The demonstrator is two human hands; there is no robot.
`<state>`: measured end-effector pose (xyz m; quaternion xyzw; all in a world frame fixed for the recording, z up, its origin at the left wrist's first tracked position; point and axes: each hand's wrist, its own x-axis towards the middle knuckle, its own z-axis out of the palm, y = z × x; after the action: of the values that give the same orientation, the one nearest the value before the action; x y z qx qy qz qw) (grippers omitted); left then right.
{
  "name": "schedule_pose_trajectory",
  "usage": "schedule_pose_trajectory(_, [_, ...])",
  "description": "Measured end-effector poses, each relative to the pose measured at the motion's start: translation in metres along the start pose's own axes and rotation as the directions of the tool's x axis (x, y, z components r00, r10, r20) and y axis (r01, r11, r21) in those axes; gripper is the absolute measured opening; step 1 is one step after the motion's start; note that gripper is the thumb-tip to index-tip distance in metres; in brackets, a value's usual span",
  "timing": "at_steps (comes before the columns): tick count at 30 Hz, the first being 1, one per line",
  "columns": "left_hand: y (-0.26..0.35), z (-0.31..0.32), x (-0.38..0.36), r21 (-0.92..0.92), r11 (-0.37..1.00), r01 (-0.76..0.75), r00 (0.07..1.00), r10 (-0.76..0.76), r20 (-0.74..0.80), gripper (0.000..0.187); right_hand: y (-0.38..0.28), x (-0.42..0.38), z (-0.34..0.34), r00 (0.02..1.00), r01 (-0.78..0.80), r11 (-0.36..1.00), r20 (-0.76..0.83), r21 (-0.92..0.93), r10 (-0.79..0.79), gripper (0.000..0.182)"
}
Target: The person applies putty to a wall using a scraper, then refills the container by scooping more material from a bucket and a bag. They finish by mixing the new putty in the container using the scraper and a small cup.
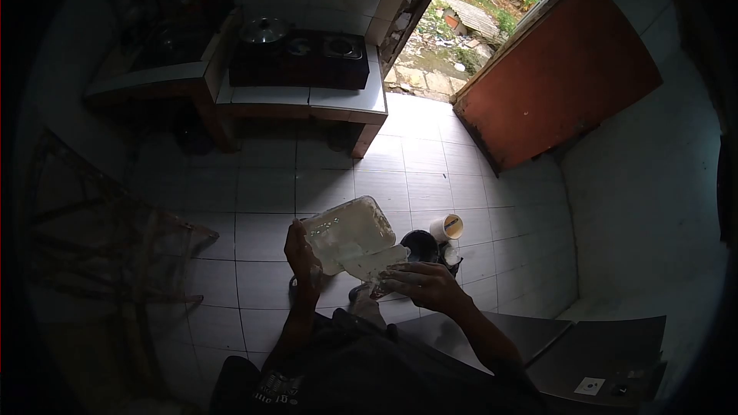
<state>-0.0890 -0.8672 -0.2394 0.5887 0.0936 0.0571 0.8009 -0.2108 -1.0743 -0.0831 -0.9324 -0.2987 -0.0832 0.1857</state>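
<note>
I hold an open white foam food box in front of me with both hands. My left hand grips the left edge of its raised lid. My right hand holds the lower half of the box from the right, fingers curled over its rim. What lies inside the box cannot be made out.
On the tiled floor below sit a dark bowl and a white cup with a yellow rim. A low counter carries a gas stove and a lidded pot. An orange door stands open to the outside. Grey metal surface at lower right.
</note>
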Motion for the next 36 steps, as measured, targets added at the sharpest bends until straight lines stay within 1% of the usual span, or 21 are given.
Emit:
schedule_pose_trajectory(1, [-0.005, 0.000, 0.000, -0.001, 1.000, -0.002, 1.000, 0.002, -0.001, 0.037, -0.002, 0.002, -0.005, 1.000, -0.013, 1.000, -0.028, 0.015, 0.013, 0.030])
schedule_pose_trajectory(3, [0.005, 0.006, -0.002, -0.042, 0.994, -0.105, 0.994, 0.105, -0.023, 0.036, 0.000, 0.005, -0.013, 0.998, -0.023, 0.999, -0.056, 0.028, 0.025, 0.029])
schedule_pose_trajectory(6, [0.018, 0.005, 0.001, -0.028, 0.999, -0.035, 0.999, 0.034, -0.023, 0.035, 0.006, 0.004, -0.021, 0.994, -0.028, 0.997, -0.105, 0.066, 0.035, 0.027])
schedule_pose_trajectory(7, [0.022, 0.005, 0.001, -0.030, 0.999, -0.036, 0.999, 0.035, -0.025, 0.035, 0.010, 0.004, -0.025, 0.972, -0.138, 0.986, -0.179, 0.091, 0.153, 0.026])
schedule_pose_trajectory(9, [0.032, 0.006, -0.001, 0.014, 0.999, -0.036, 0.999, 0.036, -0.004, 0.034, 0.015, 0.006, -0.030, 0.870, -0.347, 0.923, -0.312, 0.164, 0.383, 0.026])
schedule_pose_trajectory(10, [0.035, 0.009, -0.003, 0.013, 0.999, -0.035, 0.999, 0.035, -0.003, 0.034, 0.017, 0.010, -0.032, 0.869, -0.349, 0.923, -0.312, 0.162, 0.383, 0.026])
schedule_pose_trajectory(12, [0.045, 0.017, -0.009, 0.116, 0.961, -0.252, 0.968, 0.252, 0.015, 0.033, 0.021, 0.021, -0.034, 0.729, -0.560, 0.777, -0.275, 0.288, 0.627, 0.033])
schedule_pose_trajectory(13, [0.052, 0.020, -0.013, 0.114, 0.961, -0.252, 0.968, 0.251, 0.017, 0.033, 0.026, 0.020, -0.032, 0.744, -0.546, 0.779, -0.249, 0.308, 0.620, 0.038])
schedule_pose_trajectory(14, [0.064, 0.023, -0.019, 0.115, 0.975, -0.192, 0.981, 0.190, 0.029, 0.032, 0.029, 0.020, -0.030, 0.745, -0.545, 0.780, -0.249, 0.306, 0.618, 0.038])
schedule_pose_trajectory(15, [0.070, 0.026, -0.023, 0.118, 0.984, -0.132, 0.991, 0.128, 0.039, 0.033, 0.032, 0.021, -0.027, 0.770, -0.559, 0.798, -0.215, 0.225, 0.601, 0.037])
schedule_pose_trajectory(16, [0.069, 0.029, -0.026, 0.118, 0.984, -0.131, 0.991, 0.128, 0.036, 0.033, 0.033, 0.022, -0.025, 0.791, -0.567, 0.811, -0.179, 0.143, 0.585, 0.037])
schedule_pose_trajectory(17, [0.069, 0.032, -0.030, 0.098, 0.983, -0.158, 0.987, 0.156, 0.025, 0.034, 0.035, 0.021, -0.023, 0.793, -0.565, 0.813, -0.177, 0.142, 0.582, 0.037])
schedule_pose_trajectory(19, [0.071, 0.034, -0.037, 0.125, 0.976, -0.175, 0.984, 0.174, 0.023, 0.038, 0.037, 0.022, -0.021, 0.803, -0.590, 0.797, -0.010, 0.128, 0.596, 0.050])
schedule_pose_trajectory(20, [0.067, 0.033, -0.038, 0.125, 0.977, -0.175, 0.984, 0.174, 0.021, 0.038, 0.035, 0.025, -0.022, 0.804, -0.589, 0.798, -0.009, 0.127, 0.595, 0.050])
schedule_pose_trajectory(22, [0.053, 0.032, -0.040, 0.123, 0.981, -0.149, 0.988, 0.153, -0.020, 0.039, 0.031, 0.033, -0.026, 0.726, -0.681, 0.692, 0.096, 0.237, 0.681, 0.047])
schedule_pose_trajectory(26, [0.057, 0.028, -0.043, 0.135, 0.990, -0.050, 0.998, 0.053, -0.021, 0.040, 0.044, 0.023, -0.014, 0.767, -0.625, 0.738, 0.024, 0.255, 0.642, 0.041])
schedule_pose_trajectory(28, [0.058, 0.030, -0.044, 0.105, 0.994, -0.026, 0.998, 0.031, -0.047, 0.041, 0.040, 0.028, -0.021, 0.675, -0.732, 0.637, 0.130, 0.242, 0.726, 0.037])
schedule_pose_trajectory(31, [0.038, 0.027, -0.042, 0.055, 0.998, 0.038, 0.998, -0.035, -0.049, 0.042, 0.035, 0.032, -0.023, 0.631, -0.771, 0.589, 0.169, 0.243, 0.757, 0.036])
schedule_pose_trajectory(32, [0.032, 0.025, -0.042, 0.055, 0.998, 0.039, 0.998, -0.037, -0.048, 0.042, 0.038, 0.028, -0.018, 0.630, -0.772, 0.588, 0.170, 0.242, 0.758, 0.036])
schedule_pose_trajectory(34, [0.021, 0.024, -0.043, 0.022, 0.997, 0.077, 0.997, -0.076, -0.032, 0.043, 0.046, 0.018, -0.005, 0.698, -0.706, 0.628, 0.167, 0.328, 0.697, 0.038])
schedule_pose_trajectory(36, [0.013, 0.025, -0.045, -0.001, 0.997, 0.081, 0.997, -0.081, -0.016, 0.043, 0.047, 0.018, -0.001, 0.702, -0.705, 0.634, 0.186, 0.318, 0.687, 0.039])
